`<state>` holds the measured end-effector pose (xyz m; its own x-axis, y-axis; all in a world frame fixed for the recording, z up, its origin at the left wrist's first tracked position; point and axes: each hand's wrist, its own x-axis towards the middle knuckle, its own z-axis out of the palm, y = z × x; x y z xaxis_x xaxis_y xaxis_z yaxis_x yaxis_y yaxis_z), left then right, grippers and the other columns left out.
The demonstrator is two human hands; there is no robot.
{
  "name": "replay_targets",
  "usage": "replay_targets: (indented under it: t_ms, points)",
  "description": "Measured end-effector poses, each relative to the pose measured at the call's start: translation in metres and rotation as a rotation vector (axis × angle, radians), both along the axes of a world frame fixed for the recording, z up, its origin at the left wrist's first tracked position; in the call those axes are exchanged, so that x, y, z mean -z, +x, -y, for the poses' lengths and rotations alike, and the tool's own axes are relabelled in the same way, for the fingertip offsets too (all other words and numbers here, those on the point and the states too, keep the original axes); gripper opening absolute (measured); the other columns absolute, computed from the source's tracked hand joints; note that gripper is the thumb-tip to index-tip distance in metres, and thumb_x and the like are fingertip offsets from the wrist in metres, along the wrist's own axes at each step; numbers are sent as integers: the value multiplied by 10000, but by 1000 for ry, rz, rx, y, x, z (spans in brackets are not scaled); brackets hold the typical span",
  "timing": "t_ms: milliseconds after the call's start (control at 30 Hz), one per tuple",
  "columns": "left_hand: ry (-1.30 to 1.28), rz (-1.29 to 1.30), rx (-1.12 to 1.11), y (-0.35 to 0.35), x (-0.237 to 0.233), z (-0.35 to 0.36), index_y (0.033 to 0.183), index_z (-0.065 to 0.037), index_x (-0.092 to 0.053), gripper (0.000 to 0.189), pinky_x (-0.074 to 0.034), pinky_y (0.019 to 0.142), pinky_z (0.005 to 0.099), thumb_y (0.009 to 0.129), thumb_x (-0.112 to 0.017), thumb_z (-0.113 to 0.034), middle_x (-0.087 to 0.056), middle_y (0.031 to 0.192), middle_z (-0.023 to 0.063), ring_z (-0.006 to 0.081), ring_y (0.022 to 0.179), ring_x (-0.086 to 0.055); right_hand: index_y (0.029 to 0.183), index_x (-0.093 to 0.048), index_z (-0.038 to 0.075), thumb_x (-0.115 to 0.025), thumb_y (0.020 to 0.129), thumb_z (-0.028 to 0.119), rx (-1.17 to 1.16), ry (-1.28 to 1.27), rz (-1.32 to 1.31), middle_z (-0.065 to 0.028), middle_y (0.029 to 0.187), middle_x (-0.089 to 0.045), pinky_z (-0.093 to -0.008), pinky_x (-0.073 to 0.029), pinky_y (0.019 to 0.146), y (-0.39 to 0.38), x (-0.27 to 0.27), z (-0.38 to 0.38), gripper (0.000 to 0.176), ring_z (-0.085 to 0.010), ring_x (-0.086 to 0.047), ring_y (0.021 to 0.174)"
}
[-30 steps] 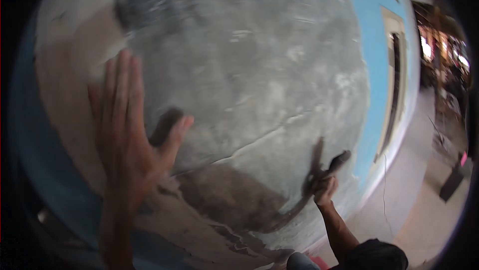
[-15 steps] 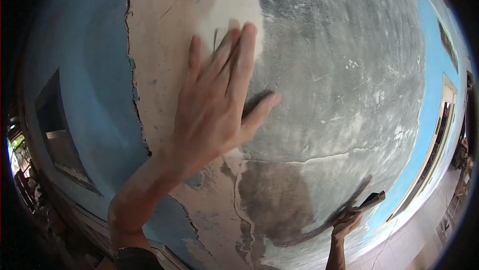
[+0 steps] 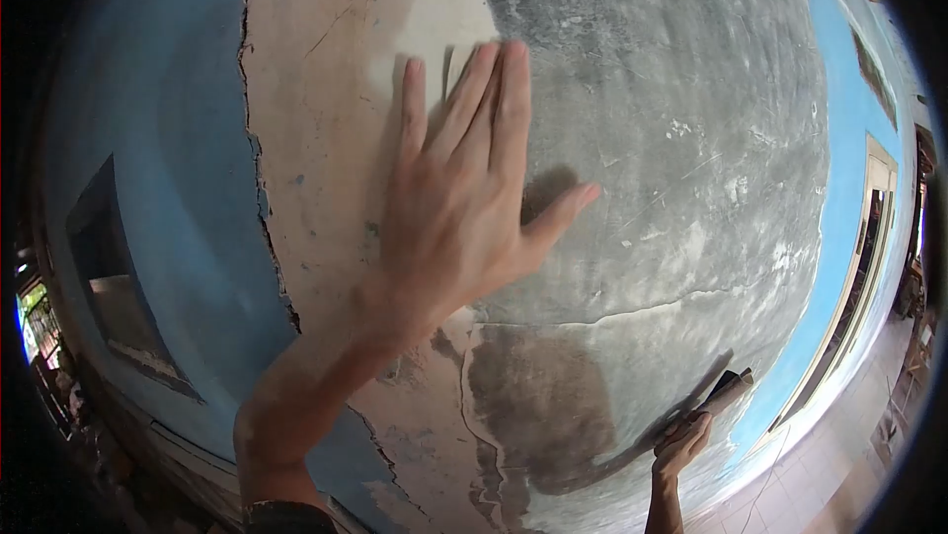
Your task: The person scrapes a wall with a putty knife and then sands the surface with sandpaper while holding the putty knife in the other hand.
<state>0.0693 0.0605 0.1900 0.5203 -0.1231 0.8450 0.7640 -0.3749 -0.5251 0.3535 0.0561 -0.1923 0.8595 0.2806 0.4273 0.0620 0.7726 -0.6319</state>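
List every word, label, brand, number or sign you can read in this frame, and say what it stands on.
None: no text can be read anywhere in the view.
The wall, grey plaster with blue paint at its edges, bears no writing.
The left hand lies flat on it; the right hand grips a scraper that shows no marking.

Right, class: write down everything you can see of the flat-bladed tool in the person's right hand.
The flat-bladed tool is small, dark and thin, with a squared-off end; its material is unclear. It tilts up to the right, close against the grey plastered wall, and throws a long dark shadow down to the left. The right hand grips its lower end from below, hiding the handle.
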Motion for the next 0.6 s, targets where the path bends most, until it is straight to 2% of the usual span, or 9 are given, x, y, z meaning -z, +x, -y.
replay_targets:
  t_ms: [100,200,233,300,433,533,600]
  points:
    - [-6,13,42,4,8,0,1445,115,-223,978,-131,1104,667,848,-617,-553,-393,1425,303,408,1367,-350,895,-458,100,-349,1020,469,0,-31,-116,10,523,-405,-219,-241,310,-1,-4,3,405,-67,-323,357]
    - [-37,-13,0,-4,35,0,1431,125,-250,976,-156,1108,648,845,-616,-565,-423,1398,311,412,1350,-375,908,-460,97,-320,1022,482,-7,10,-34,9,523,-406,-215,-242,310,1,-1,3,425,-70,-324,354]
    - [-49,-32,-28,-7,40,0,1425,130,-259,975,-168,1110,639,845,-615,-569,-434,1387,316,415,1343,-386,923,-455,92,-314,1025,472,-29,15,-7,1,570,-417,-212,-263,322,4,5,3,418,-72,-359,389]
    - [37,-23,-30,-3,19,-1,1420,130,-272,976,-172,1102,649,839,-620,-572,-450,1370,321,422,1327,-405,953,-446,84,-302,1032,453,-72,33,51,-17,664,-439,-205,-305,347,11,15,1,404,-75,-430,458]
    - [133,32,85,9,-21,-15,1429,106,-283,963,-155,1080,689,836,-622,-573,-465,1370,301,425,1311,-427,916,-420,87,-304,1030,456,-60,17,46,-15,647,-418,-222,-338,365,7,8,3,403,-82,-422,448]
    - [68,20,116,7,5,-9,1423,107,-296,942,-154,1084,683,844,-620,-561,-468,1367,300,416,1309,-434,901,-413,87,-297,1031,449,-56,25,76,-17,629,-413,-226,-353,383,5,3,8,402,-89,-416,441]
    - [14,-17,16,-4,29,-1,1415,123,-293,946,-174,1095,657,845,-622,-556,-468,1359,312,419,1303,-439,905,-416,83,-288,1033,445,-7,57,94,-17,610,-414,-224,-352,391,12,14,-2,405,-94,-410,434]
